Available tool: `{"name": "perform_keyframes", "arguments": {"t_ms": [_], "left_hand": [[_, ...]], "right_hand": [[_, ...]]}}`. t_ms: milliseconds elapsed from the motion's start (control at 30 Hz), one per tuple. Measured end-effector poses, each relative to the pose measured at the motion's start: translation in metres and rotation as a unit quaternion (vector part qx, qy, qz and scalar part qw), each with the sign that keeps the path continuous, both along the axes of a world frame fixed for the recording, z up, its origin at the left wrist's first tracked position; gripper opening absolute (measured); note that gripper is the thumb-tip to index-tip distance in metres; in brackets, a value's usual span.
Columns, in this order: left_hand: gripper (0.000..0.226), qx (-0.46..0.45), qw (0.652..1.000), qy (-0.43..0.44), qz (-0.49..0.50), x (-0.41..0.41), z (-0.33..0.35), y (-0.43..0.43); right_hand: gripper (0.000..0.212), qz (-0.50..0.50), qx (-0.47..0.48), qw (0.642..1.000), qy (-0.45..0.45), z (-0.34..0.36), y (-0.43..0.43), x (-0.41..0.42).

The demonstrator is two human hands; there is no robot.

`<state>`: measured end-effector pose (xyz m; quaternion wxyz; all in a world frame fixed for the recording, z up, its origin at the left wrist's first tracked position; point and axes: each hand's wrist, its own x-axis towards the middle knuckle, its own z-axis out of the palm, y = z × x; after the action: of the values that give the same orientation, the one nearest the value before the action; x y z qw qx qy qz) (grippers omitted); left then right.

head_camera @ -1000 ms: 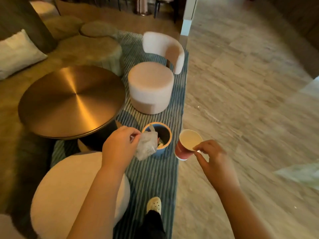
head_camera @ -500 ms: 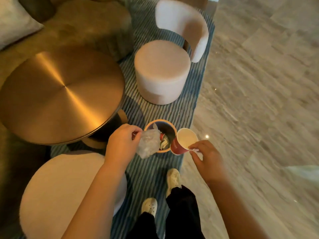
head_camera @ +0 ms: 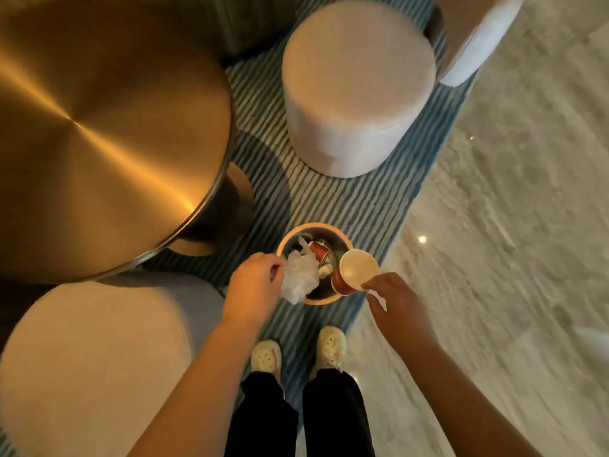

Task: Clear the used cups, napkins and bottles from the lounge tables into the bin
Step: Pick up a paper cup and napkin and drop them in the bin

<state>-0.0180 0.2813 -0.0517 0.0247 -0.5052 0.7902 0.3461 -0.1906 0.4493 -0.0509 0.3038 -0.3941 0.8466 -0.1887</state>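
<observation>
Two cream perforated clogs (head_camera: pixel 266 357) stand on the blue striped rug (head_camera: pixel 329 199); just ahead, the left hand (head_camera: pixel 253 286) curls its fingers round a crumpled whitish translucent wad (head_camera: pixel 300 279) held over the near side of the small round tan-rimmed bin (head_camera: pixel 311 225); the right hand (head_camera: pixel 395 301) pinches the rim of a white-lined red paper cup (head_camera: pixel 356 270), tilted over the bin's right edge; beyond lie a round brushed-brass surface (head_camera: pixel 99 127) and a cream cylindrical stool (head_camera: pixel 359 84).

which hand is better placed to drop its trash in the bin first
Left, probably. The left hand holds the crumpled plastic wad mostly over the bin opening, while the right hand pinches the red paper cup over the right rim, partly outside it.
</observation>
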Motion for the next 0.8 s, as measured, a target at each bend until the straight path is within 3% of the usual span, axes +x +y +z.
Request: {"name": "perform_keyframes", "arguments": {"t_ms": [267, 467, 800], "left_hand": [[0.019, 0.019, 0.997, -0.045, -0.058, -0.032, -0.184, -0.036], [0.017, 0.008, 0.994, -0.075, -0.079, -0.032, -0.287, -0.049], [0.029, 0.010, 0.993, -0.053, -0.109, -0.034, -0.328, -0.050]], "right_hand": [[0.029, 0.078, 0.114, 0.990, -0.011, -0.183, -0.057, -0.008], [0.033, 0.044, 0.161, 0.986, -0.003, -0.295, -0.073, 0.004], [0.033, -0.001, 0.133, 0.991, 0.002, -0.335, -0.069, 0.007]]}}
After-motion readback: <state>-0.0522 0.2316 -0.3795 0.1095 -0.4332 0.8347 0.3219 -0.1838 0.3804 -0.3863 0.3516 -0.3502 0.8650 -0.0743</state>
